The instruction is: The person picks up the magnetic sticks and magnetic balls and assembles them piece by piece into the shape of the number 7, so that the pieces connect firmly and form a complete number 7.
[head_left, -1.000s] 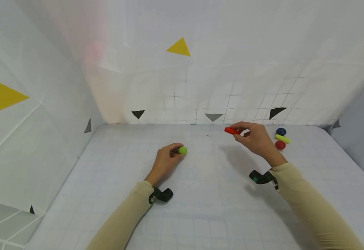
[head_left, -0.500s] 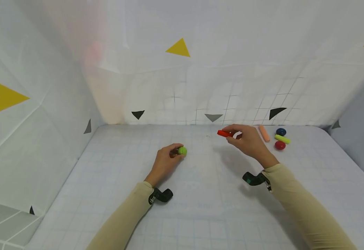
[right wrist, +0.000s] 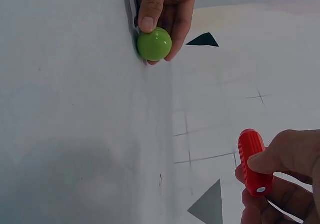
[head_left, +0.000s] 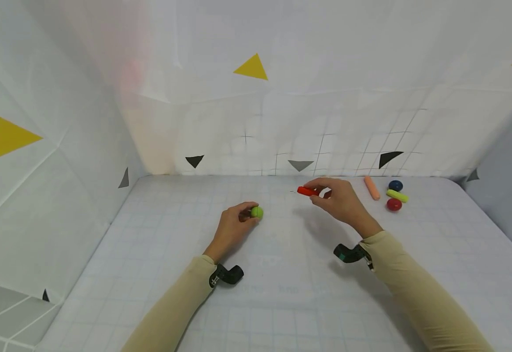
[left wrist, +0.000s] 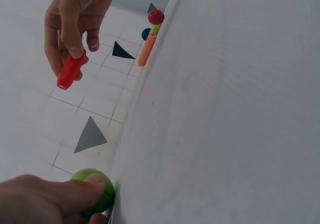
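Observation:
My left hand (head_left: 231,227) pinches a shiny green ball (head_left: 258,212) between thumb and fingers, low at the tabletop left of centre. A thin seam runs around the ball (right wrist: 155,45). Farther right, my right hand (head_left: 339,199) is raised, its shadow falling on the table below. Thumb and fingertips pinch a short red ridged plastic stick (head_left: 307,191), which points left toward the ball's side. In the right wrist view a small pale disc shows on the near end of the red stick (right wrist: 251,146). A gap separates the two held things.
At the back right lie an orange stick (head_left: 372,187), a dark blue ball (head_left: 395,186), a yellow-green stick (head_left: 397,196) and a red ball (head_left: 394,204). A white sheet wall (head_left: 220,132) closes off the table's (head_left: 256,322) far edge.
My right hand has moved left and slightly toward me with the red stick, uncovering the orange stick behind it. My left hand and the green ball have stayed put.

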Motion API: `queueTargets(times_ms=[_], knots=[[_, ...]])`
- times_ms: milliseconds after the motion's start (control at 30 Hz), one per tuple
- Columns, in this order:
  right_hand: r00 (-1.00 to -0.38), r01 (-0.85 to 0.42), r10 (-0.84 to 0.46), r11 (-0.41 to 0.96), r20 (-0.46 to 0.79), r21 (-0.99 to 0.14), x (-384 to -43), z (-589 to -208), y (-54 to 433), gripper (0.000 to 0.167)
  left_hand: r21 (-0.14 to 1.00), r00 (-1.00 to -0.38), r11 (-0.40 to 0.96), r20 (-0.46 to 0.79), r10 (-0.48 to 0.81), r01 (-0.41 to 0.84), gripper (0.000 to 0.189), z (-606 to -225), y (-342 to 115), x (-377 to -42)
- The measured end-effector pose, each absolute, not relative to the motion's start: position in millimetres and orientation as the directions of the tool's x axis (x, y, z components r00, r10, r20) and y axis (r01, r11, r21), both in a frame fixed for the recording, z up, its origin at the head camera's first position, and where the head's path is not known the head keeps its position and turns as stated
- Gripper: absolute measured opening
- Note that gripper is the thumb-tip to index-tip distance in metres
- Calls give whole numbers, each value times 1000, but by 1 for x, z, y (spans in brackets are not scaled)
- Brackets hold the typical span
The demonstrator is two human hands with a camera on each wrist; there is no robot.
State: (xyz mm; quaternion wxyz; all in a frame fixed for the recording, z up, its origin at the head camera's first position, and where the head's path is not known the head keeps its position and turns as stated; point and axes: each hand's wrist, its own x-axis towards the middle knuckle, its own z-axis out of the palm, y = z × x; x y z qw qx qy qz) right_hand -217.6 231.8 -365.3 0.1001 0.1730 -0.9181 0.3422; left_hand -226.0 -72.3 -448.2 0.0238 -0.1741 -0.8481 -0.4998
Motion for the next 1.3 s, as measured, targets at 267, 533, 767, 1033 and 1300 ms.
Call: queueTargets(times_ms=[267, 533, 767, 1033, 1300], knots=[[-907, -419, -269, 669, 326, -614, -219, -372, 223, 29, 837, -937, 440, 220, 270, 324, 39, -447, -72, -225], [-906, -423, -284, 653, 314, -629, -219, -374, 214, 29, 838, -937, 439, 221, 268, 324, 39, -445, -71, -223], [-905, -426, -300, 655, 303, -624, -219, -377, 209, 29, 844, -936, 426, 224, 272, 326, 40, -444, -72, -223], [-906, -423, -309, 647, 289, -634, -219, -381, 203, 29, 841, -937, 433, 218, 274, 323, 39, -445, -72, -223], [-912, -409, -310, 648, 268, -643, -221, -385, 197, 29, 840, -937, 436, 218, 275, 323, 39, -445, -72, -223]])
